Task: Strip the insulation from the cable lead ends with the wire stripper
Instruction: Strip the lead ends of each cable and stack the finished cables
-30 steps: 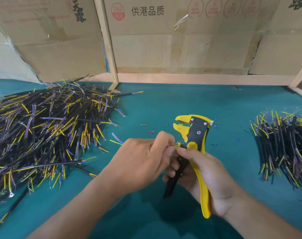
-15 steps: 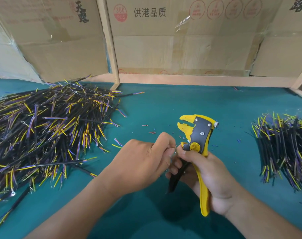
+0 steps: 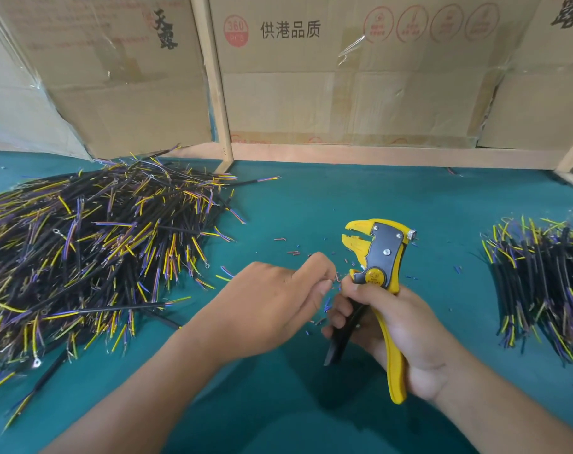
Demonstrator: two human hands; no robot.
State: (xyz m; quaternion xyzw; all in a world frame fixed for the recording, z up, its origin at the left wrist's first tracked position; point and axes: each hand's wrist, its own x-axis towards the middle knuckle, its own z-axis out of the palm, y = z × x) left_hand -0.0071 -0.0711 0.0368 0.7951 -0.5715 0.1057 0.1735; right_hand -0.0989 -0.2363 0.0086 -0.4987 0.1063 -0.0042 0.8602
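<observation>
My right hand (image 3: 399, 335) grips the yellow and black wire stripper (image 3: 378, 257) by its handles, jaws pointing up and away from me. My left hand (image 3: 272, 303) is curled just left of it, pinching thin lead ends (image 3: 338, 279) that show between its fingertips and my right thumb. The black cable (image 3: 339, 339) runs down behind my right fingers, mostly hidden. The stripper's jaws hold nothing.
A large heap of black cables with yellow, purple and blue leads (image 3: 91, 250) covers the left of the green table (image 3: 327, 198). A smaller stack of cables (image 3: 540, 283) lies at the right. Insulation scraps (image 3: 293, 252) dot the middle. Cardboard boxes (image 3: 311, 77) and a wooden frame stand behind.
Both hands have stayed together at the table's middle with only small shifts. The stripper head has tilted slightly upright and to the right.
</observation>
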